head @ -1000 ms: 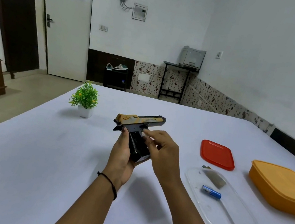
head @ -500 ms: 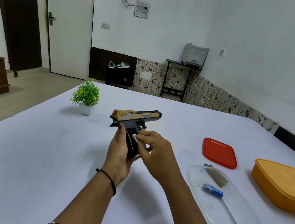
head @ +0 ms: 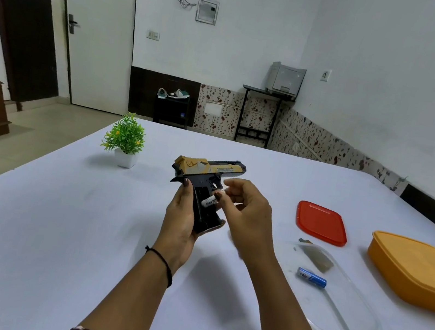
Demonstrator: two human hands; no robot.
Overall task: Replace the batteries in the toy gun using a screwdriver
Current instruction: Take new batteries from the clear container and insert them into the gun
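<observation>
Black-and-gold toy gun (head: 209, 169) at frame centre, held above white surface (head: 56, 224), barrel pointing right. Left hand (head: 181, 216) wrapped round grip from left side, thumb up near rear of slide. Right hand (head: 247, 219) just right of grip, fingers curled, fingertips pinching end of white battery (head: 208, 201), which sits tilted against grip. Blue battery (head: 312, 277) lies in clear tray (head: 356, 326), lower right. Red lid (head: 321, 222) and orange box (head: 417, 273) at right. Small potted plant (head: 126, 135) up-left of gun.
</observation>
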